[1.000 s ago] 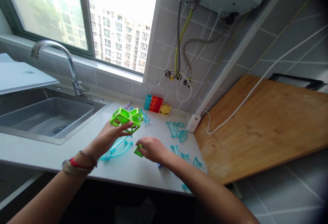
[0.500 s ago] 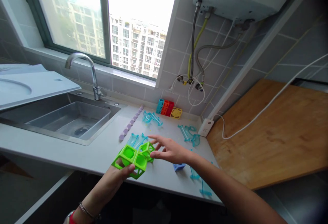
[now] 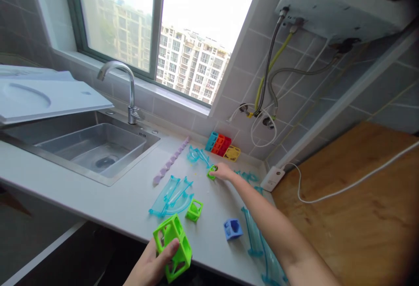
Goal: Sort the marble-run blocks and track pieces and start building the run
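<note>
My left hand point(image 3: 156, 257) is closed around a long green block point(image 3: 178, 244) with open frame sides, held over the counter's front edge. Reaching toward the back of the counter, my right hand point(image 3: 224, 171) grips a small green cube point(image 3: 212, 172) near clear blue track pieces point(image 3: 198, 156). Another green cube point(image 3: 194, 210) rests on the counter between the hands, beside more clear blue track pieces point(image 3: 172, 196). A blue cube point(image 3: 232, 229) sits to the right of it.
Red blocks point(image 3: 221, 145), a light-blue block point(image 3: 211, 141) and a yellow one point(image 3: 232, 153) stand against the wall. A purple zigzag strip point(image 3: 170, 161) lies beside the sink point(image 3: 113, 181). Blue tracks point(image 3: 253, 233) lie under my right arm. A wooden board point(image 3: 353, 198) leans at right.
My right hand has moved from the green blocks by my left hand to the back of the counter with a green cube. Another green cube now stands on the counter. The view has shifted.
</note>
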### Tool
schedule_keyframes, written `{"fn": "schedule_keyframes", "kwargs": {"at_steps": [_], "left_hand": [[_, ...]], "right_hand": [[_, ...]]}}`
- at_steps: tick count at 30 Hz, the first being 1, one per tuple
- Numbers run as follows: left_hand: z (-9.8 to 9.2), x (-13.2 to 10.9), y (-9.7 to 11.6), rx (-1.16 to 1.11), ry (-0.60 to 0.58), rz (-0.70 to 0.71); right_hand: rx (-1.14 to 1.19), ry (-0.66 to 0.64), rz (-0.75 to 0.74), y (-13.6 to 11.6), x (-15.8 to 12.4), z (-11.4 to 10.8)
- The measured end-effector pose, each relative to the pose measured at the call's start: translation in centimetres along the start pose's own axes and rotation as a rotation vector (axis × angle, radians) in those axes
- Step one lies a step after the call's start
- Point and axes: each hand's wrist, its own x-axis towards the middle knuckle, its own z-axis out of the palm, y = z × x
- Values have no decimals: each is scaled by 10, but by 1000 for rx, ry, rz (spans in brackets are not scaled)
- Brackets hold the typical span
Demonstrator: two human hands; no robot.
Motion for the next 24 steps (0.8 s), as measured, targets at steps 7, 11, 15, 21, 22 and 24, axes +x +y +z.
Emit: {"fn": "schedule_keyframes", "kwargs": {"at_steps": [7, 11, 15, 21, 22, 24], "left_hand": [[9, -8, 6, 125, -92, -131], [23, 2, 19, 318, -209, 15], [48, 17, 17, 449, -274, 201], [74, 12, 12, 583, -317, 210], [72, 8, 12, 599, -321, 208], [64, -1, 10, 598, -330, 180]], "right_hand": [[20, 133, 28, -9, -26, -2], [217, -253, -203, -30, -105, -35], [308, -526, -455, -60, -181, -65], [206, -272, -414, -33, -178, -78], [177, -183, -356, -17, -166, -79], [-5, 29, -163, 22, -141, -83]]}}
